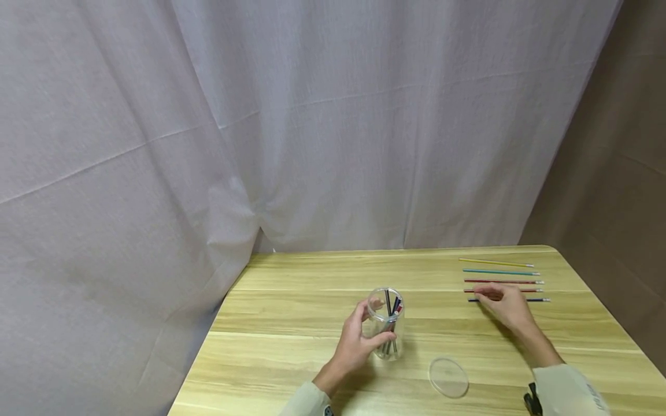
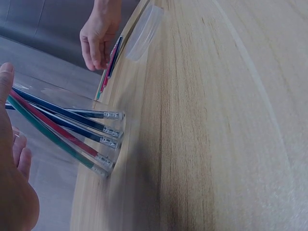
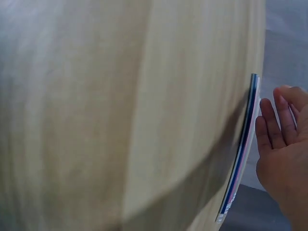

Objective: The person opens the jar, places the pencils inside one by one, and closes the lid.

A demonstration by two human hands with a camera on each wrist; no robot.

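A clear jar [image 1: 386, 341] stands on the table with several pencils [image 2: 62, 125] leaning inside it, dark blue, red and green, their eraser ends at the bottom. My left hand [image 1: 356, 341] grips the jar around its side, thumb in front and fingers behind. Over toward the right, my right hand [image 1: 507, 306] hovers above the near end of a row of pencils, with its fingers loosely bent and nothing seen between them. Beneath it lie a dark blue pencil [image 1: 538, 300] and a red pencil [image 1: 531, 290], partly hidden by the hand.
Further back in the row lie another red pencil [image 1: 499, 281], a teal pencil [image 1: 499, 271] and a yellow pencil [image 1: 494, 262]. A round clear lid [image 1: 448, 378] rests on the wooden table [image 1: 291, 312] between the hands. Grey curtains [image 1: 333, 144] hang behind the table.
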